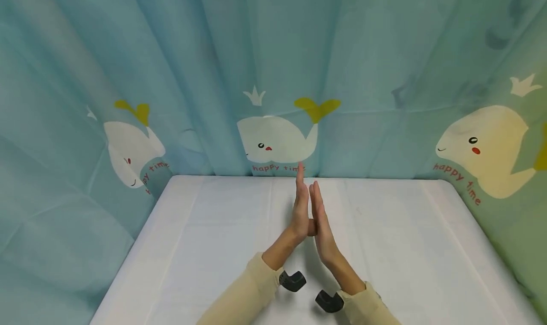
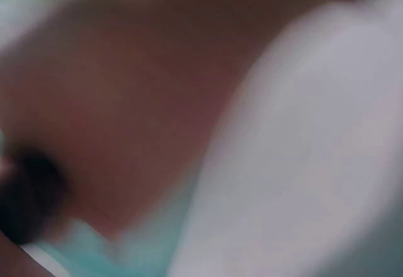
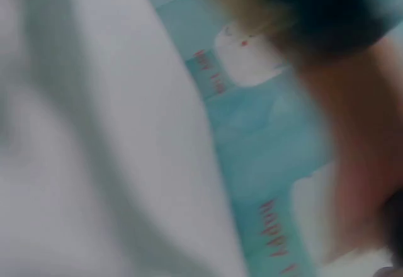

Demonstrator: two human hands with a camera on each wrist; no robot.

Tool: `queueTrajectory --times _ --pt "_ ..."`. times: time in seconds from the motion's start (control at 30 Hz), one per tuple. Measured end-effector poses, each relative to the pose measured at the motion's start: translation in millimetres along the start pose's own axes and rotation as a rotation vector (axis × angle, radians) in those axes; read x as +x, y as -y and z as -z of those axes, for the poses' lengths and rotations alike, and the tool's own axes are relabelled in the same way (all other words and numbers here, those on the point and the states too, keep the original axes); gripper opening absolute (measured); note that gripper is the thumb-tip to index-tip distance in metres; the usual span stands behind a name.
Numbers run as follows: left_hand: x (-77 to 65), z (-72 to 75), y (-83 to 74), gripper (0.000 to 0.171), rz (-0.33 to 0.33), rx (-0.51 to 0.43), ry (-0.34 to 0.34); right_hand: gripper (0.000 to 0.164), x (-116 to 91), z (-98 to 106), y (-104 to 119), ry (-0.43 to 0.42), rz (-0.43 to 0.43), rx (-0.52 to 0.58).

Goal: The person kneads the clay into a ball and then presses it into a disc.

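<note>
Above the middle of the white table (image 1: 222, 220), my left hand (image 1: 301, 215) and right hand (image 1: 325, 234) stand upright, palms turned to each other. Their fingers are straight and point away from me. A narrow gap shows between the fingers; lower down, what looks like a thumb bridges the palms, and whether they touch there I cannot tell. No object is visible in either hand. Both wrist views are badly blurred, with skin filling much of the left one.
A black wrist camera (image 1: 292, 281) sits at my left cuff and another black camera (image 1: 329, 301) at my right. Around the table's back and sides hangs a blue-green curtain (image 1: 273, 44) printed with whales.
</note>
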State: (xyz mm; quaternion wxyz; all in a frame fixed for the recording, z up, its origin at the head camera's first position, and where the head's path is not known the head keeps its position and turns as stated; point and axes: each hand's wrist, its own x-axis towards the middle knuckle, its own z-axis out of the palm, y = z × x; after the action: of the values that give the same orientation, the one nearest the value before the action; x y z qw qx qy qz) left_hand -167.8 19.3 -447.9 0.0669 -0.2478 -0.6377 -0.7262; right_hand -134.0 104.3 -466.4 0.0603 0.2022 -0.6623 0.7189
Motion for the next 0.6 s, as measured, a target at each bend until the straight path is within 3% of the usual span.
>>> queueTrajectory --times 0.1,0.23,0.37,0.5,0.6 --pt "-6.3 -1.9 8.4 0.062 0.036 -0.007 0.021 0.055 2 -1 10 -0.046 0.046 -0.045" --pt "-18.0 -11.6 1.6 0.062 0.058 -0.057 0.052 0.055 14 13 5 -0.088 0.020 -0.035" --pt "-12.3 -8.4 -4.9 0.062 0.048 -0.054 0.015 0.055 6 9 -8 -0.076 -0.017 0.011" --pt "-4.1 1.9 9.4 0.060 0.065 -0.014 -0.048 0.054 -8 -7 1 -0.042 0.028 -0.024" --pt "-9.2 -0.9 22.0 0.058 0.088 -0.013 -0.046 0.054 -2 -4 12 -0.033 0.081 -0.109"
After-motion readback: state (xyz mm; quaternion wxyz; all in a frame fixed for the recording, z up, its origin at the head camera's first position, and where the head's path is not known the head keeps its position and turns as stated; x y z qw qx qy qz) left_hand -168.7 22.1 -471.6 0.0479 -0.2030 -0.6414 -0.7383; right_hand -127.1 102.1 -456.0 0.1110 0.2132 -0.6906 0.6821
